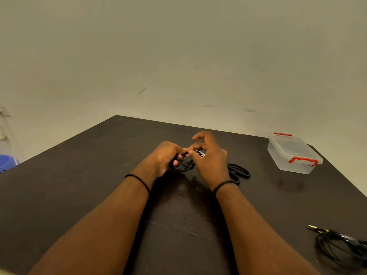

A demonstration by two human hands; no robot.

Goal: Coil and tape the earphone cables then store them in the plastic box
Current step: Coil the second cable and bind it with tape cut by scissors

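Observation:
A coiled black earphone cable (184, 165) sits between both hands over the middle of the dark table (79, 185). My left hand (165, 157) grips the coil from the left, fingers curled round it. My right hand (208, 158) pinches a small piece of tape (199, 153) against the top of the coil, index finger raised. A clear plastic box (293, 153) with red latches stands closed at the far right. Another loose black cable (341, 245) with a plug lies at the near right edge.
Black-handled scissors (239, 172) lie just right of my right wrist, partly hidden by it. A plain wall rises behind the table. A blue object (7, 161) shows at the left edge, beyond the table.

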